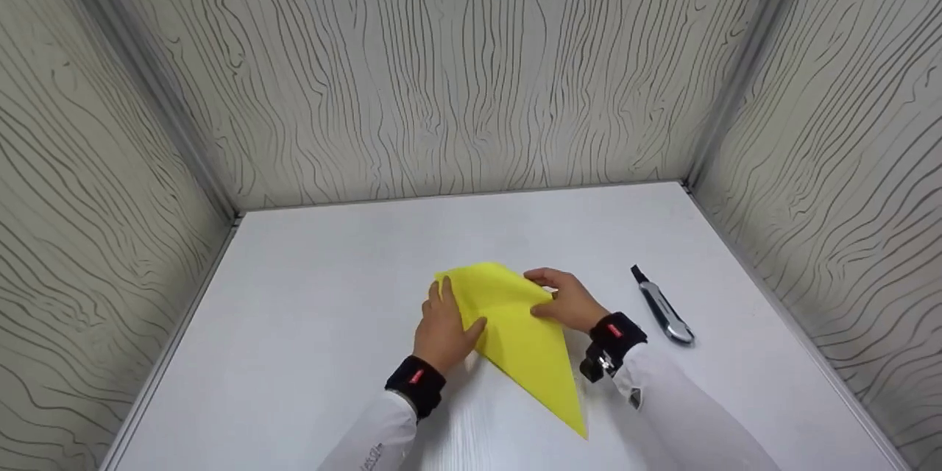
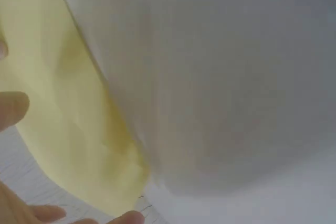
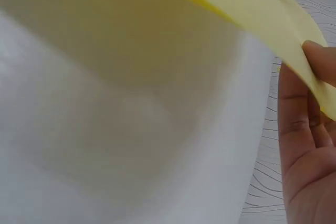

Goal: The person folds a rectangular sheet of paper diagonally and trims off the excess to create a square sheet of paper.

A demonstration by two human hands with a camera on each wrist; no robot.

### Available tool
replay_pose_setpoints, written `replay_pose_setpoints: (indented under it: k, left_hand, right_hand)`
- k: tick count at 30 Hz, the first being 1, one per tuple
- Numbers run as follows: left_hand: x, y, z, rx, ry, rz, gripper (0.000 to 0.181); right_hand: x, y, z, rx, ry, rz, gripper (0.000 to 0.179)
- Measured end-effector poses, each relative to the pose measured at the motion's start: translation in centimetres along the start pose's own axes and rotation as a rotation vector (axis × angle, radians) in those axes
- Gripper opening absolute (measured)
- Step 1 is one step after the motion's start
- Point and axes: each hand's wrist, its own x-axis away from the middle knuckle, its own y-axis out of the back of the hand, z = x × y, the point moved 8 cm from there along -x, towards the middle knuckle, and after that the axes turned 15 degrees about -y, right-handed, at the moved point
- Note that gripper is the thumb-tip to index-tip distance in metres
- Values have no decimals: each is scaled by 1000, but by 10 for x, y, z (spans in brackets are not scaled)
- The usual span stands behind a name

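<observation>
A folded sheet of yellow paper (image 1: pixel 526 346) lies at a slant near the front of the table, its pointed end towards me. My left hand (image 1: pixel 444 327) is at its left edge, with straight fingers along the edge and the thumb spread over the sheet. In the left wrist view, the fingertips (image 2: pixel 128 217) are right at a corner of the paper (image 2: pixel 73 114). My right hand (image 1: pixel 570 302) pinches the right edge, which is lifted. The right wrist view shows that thumb (image 3: pixel 320 61) on top of the paper (image 3: pixel 252 3) and fingers beneath it.
A grey and black utility knife (image 1: pixel 666 313) lies on the white table (image 1: pixel 331 272) to the right of my right hand. Wood-patterned panels (image 1: pixel 456 73) enclose the table at the back and both sides. Each wrist wears a black strap (image 1: pixel 417 386).
</observation>
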Motion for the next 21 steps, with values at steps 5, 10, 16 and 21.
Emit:
replay_pose_setpoints:
  k: [5, 10, 16, 21]
  left_hand:
    - [-7, 6, 16, 411, 154, -82, 108]
    - [-15, 5, 29, 750, 262, -80, 100]
    - [-23, 9, 36, 943, 255, -65, 57]
    - [-27, 17, 32, 998, 216, -72, 40]
  right_hand:
    - [-2, 16, 11, -108, -25, -15, 67]
    - [-1, 24, 16, -217, -27, 15, 70]
    - [4, 29, 18, -258, -2, 33, 72]
    - [5, 37, 19, -196, 17, -5, 81]
